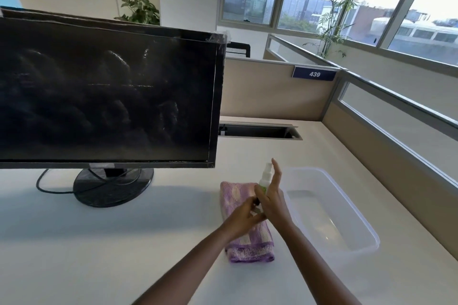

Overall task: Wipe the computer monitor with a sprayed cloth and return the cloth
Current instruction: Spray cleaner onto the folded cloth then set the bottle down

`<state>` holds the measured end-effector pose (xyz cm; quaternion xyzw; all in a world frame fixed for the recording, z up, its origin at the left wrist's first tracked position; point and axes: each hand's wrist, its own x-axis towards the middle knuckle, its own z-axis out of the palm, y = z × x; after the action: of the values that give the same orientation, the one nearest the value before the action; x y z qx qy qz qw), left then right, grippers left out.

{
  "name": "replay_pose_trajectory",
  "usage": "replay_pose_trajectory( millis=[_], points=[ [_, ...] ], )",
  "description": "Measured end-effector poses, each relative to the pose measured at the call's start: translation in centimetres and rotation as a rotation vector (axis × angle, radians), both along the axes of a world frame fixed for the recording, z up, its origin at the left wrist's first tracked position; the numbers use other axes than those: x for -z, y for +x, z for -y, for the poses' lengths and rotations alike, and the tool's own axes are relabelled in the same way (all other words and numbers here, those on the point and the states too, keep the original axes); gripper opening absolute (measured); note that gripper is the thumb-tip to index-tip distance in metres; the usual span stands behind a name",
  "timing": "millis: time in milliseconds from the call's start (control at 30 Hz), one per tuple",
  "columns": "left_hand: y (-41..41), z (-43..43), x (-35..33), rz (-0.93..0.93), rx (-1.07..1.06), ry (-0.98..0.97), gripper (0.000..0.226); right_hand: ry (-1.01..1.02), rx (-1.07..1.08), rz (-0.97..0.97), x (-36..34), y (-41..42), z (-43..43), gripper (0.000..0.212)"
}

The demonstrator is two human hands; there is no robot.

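A black computer monitor (106,96) stands at the left on a round base, its dark screen showing smeary streaks. A folded purple and white cloth (244,247) lies on the desk right of the base. Above the cloth is a small white spray bottle (265,177) with a green label, upright. My right hand (272,202) grips it, thumb around the body and fingers stretched up beside the nozzle. My left hand (241,219) has its fingers pinched at the bottle's lower end, which they hide. Both hands hover over the cloth.
A clear plastic tub (359,228) sits just right of the cloth. A black cable (49,189) loops from the monitor base. A cable slot (257,130) opens at the back of the desk, and partition walls (272,91) enclose the back and right sides.
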<state>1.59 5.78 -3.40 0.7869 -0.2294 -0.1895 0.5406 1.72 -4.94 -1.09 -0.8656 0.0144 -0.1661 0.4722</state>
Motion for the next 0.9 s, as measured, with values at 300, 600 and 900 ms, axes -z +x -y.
replay_pose_trajectory(
  millis=[300, 600, 900],
  points=[
    [3.2, -5.6, 1.7, 0.068, -0.329, 0.290, 0.022, -0.281, -0.067, -0.296, 3.3, -0.4, 0.8, 0.073],
    [3.2, -5.1, 1.8, -0.049, -0.291, 0.304, 0.029, -0.442, -0.026, -0.375, 2.8, -0.2, 0.3, 0.069],
    [3.2, -5.1, 2.5, -0.197, -0.339, 0.214, 0.027, -0.528, 0.108, -0.358, 2.6, -0.2, 0.1, 0.063]
  ],
)
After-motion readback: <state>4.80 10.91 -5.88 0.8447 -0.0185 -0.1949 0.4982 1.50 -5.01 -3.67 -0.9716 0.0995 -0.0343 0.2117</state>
